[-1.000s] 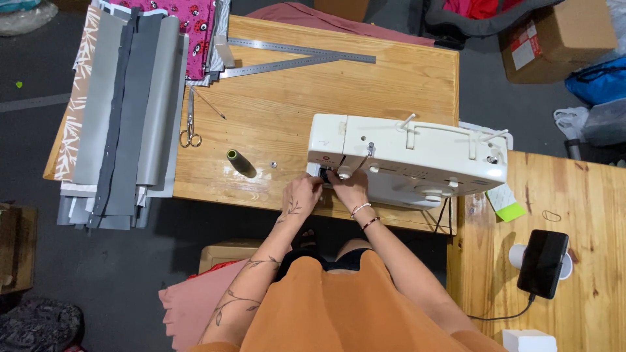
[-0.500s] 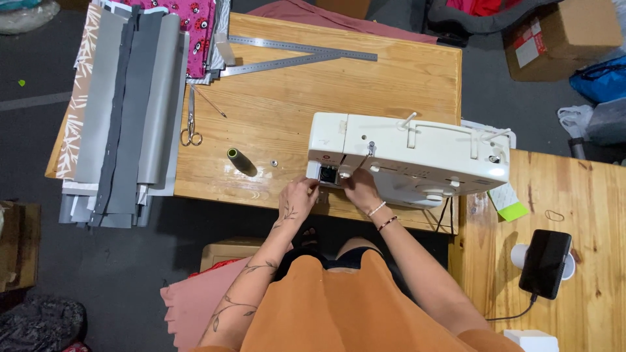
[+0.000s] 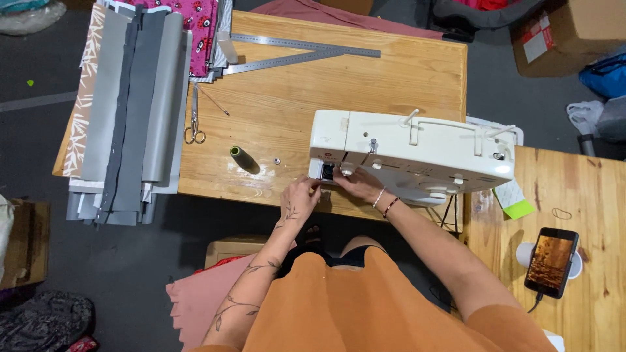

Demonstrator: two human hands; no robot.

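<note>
A white sewing machine (image 3: 417, 153) stands on a wooden table (image 3: 339, 91). Both my hands are at its left end, by the needle area. My left hand (image 3: 300, 195) rests at the table's front edge, its fingertips pinched just left of the machine's dark opening. My right hand (image 3: 352, 186), with bracelets at the wrist, reaches under the machine head beside it. Whatever the fingers hold is too small to see. An olive thread spool (image 3: 244, 158) stands to the left of my hands, with a small bobbin (image 3: 276, 160) near it.
Scissors (image 3: 193, 124) and two metal rulers (image 3: 300, 53) lie on the table's far left. Stacked grey and patterned fabric (image 3: 127, 111) hangs over the left edge. A second wooden table (image 3: 587, 189) at right carries a phone (image 3: 552, 261) on a stand and a green note. Pink cloth (image 3: 195, 300) lies on the floor.
My right hand has slid a little further under the machine head and my left hand has shifted slightly toward it. The view has drifted a touch.
</note>
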